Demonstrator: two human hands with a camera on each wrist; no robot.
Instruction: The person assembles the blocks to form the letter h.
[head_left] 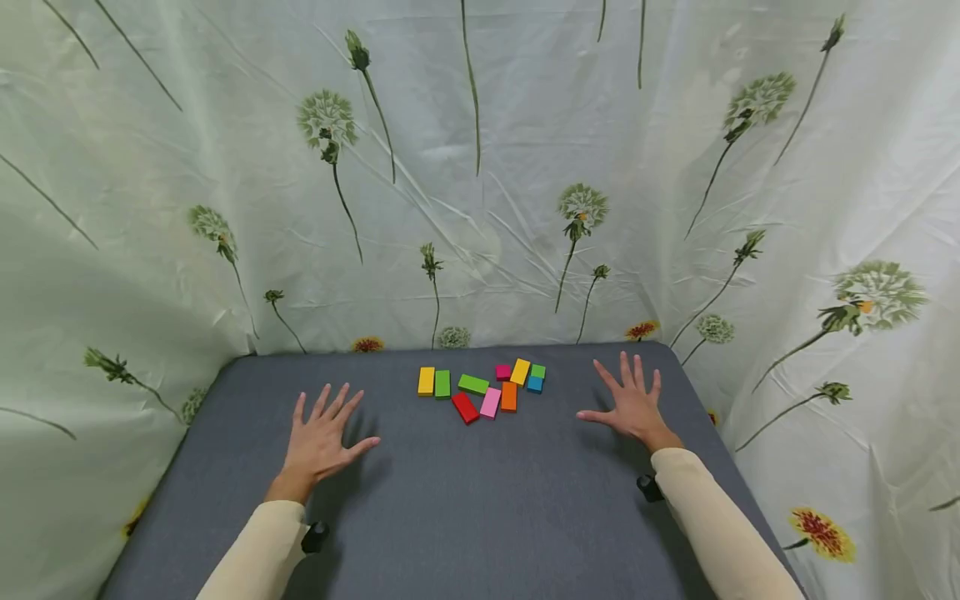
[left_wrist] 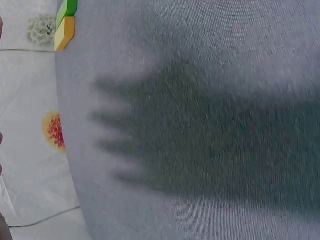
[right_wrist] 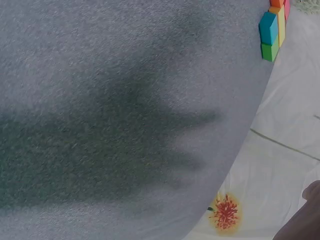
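Both hands hover over the grey table with fingers spread, holding nothing. My left hand (head_left: 318, 442) is left of the blocks, nearest a yellow block (head_left: 426, 382) standing beside a green block (head_left: 442, 385). To the right of the blocks is my right hand (head_left: 632, 406), nearest a blue block (head_left: 535, 384) and a small green block (head_left: 538, 371). Between these lie another green block (head_left: 474, 384), a red block (head_left: 465, 408), a pink block (head_left: 490, 403), an orange block (head_left: 509, 397), a magenta block (head_left: 503, 372) and a second yellow block (head_left: 521, 372).
The dark grey tabletop (head_left: 480, 517) ends just behind the blocks. A pale curtain (head_left: 480, 208) printed with dandelions hangs at its back and sides. Shadows of the hands fall on the cloth in both wrist views.
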